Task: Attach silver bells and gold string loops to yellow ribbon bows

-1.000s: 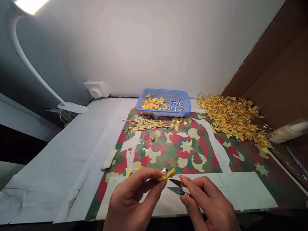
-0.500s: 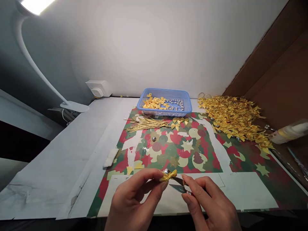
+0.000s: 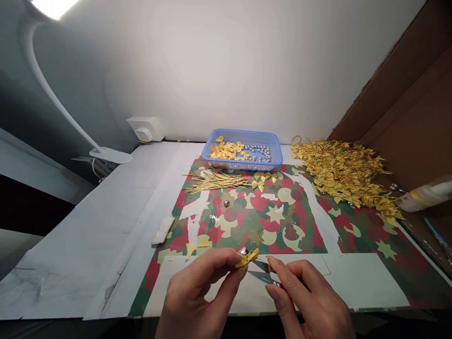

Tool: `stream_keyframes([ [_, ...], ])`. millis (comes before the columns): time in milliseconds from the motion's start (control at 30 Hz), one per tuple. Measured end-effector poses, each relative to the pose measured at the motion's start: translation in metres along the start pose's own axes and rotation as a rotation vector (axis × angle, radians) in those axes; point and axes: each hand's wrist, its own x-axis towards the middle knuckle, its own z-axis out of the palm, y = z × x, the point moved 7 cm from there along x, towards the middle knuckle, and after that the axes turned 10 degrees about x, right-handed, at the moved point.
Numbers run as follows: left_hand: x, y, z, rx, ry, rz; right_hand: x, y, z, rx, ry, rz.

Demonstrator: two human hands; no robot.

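My left hand (image 3: 201, 292) pinches a small yellow ribbon bow (image 3: 248, 257) with a silver bell on it, held just above the near edge of the patterned paper. My right hand (image 3: 307, 296) is closed on small metal snips (image 3: 263, 275), whose blades point left and sit right under the bow. Both hands are close together at the bottom centre of the view.
A blue basket (image 3: 271, 141) with yellow bows and silver bells stands at the back. In front of it lie gold wire ties (image 3: 215, 181) and a few loose bows (image 3: 263, 179). A big heap of finished bows (image 3: 346, 172) fills the right. A white lamp base (image 3: 109, 155) sits at left.
The hands have barely shifted. The snips' blades have come a little closer under the bow; the view has drifted slightly.
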Motion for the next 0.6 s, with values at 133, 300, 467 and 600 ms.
stream_keyframes([
  [133,0.001,-0.004,0.002,-0.014,-0.045,-0.080,0.000,0.001,0.001,0.006,0.003,0.003],
  [300,0.001,-0.011,0.003,-0.052,-0.094,-0.221,0.000,0.001,0.000,0.022,0.008,0.012],
  [467,0.000,-0.009,0.005,-0.081,-0.099,-0.206,-0.001,0.002,-0.001,0.017,0.009,0.017],
  [600,0.000,-0.008,0.007,-0.094,-0.104,-0.204,0.000,0.001,0.001,0.030,0.001,0.011],
])
